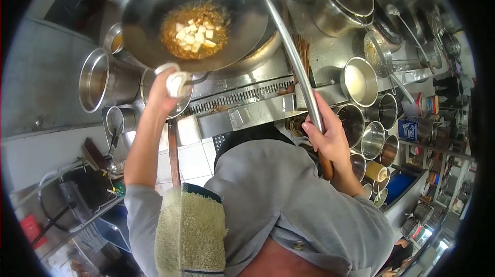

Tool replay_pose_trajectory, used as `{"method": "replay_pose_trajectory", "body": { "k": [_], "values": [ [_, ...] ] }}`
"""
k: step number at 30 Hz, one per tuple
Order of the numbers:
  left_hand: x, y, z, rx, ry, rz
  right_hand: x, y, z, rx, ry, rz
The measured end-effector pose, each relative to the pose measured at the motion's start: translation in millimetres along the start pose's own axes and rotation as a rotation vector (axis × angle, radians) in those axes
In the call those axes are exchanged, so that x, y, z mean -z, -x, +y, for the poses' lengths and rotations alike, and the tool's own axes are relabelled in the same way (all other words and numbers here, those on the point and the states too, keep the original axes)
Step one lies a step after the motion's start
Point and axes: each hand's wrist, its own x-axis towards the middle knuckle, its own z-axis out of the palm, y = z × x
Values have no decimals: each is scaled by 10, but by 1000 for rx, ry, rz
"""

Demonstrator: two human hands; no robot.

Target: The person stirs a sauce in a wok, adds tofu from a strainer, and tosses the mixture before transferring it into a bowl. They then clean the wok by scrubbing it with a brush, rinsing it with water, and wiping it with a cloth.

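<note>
A dark wok (142, 27) sits at the upper left, tilted a little toward me. White cubes that look like tofu (196, 36) lie in bubbling brown sauce (170, 29) at its bottom. My left hand (162, 94) is closed on a white cloth (177, 83) around the wok's near handle (200, 79). In my right hand (329, 132) is a long-handled ladle (295, 53), gripped low near its wooden end. Its bowl hangs over the wok's far right side, apart from the cubes. Steam blurs the wok's far edge.
Steel pots (108, 81) stand left of the wok. A tall stockpot (335, 6), a pan of pale liquid (359, 82) and several steel containers (372, 140) line the right. A slotted grate (242, 94) runs along the stove front. A towel (191, 230) hangs over my left shoulder.
</note>
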Motion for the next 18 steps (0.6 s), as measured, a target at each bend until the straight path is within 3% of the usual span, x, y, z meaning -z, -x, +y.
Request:
{"method": "replay_pose_trajectory", "body": {
  "k": [1, 5, 7, 9, 11, 13, 15, 16, 18],
  "values": [
    [74, -323, -89, -4, 49, -35, -9, -8, -18, -13, -19, 11],
    [-182, -406, -618, 24, 199, -180, -9, -55, 35, 27, -55, 80],
    [-305, -65, -923, 29, 298, -157, -2, -90, -95, -7, -99, 99],
    [-135, 205, -1187, 146, 448, -281, 28, -169, -138, 5, -85, 118],
    [-133, 571, -1251, 102, 637, -329, 74, -232, -154, -2, -93, 107],
    [-185, 937, -980, 92, 604, -75, 115, -289, -149, 6, -112, 87],
    [57, 864, -777, 151, 484, -255, 148, -320, -165, -3, -133, 39],
    [-79, 921, -617, 92, 322, -59, 157, -329, -172, -6, -144, 15],
    [-56, 585, -493, 40, 213, -39, 143, -319, -152, -28, -174, -10]
  ]
}}
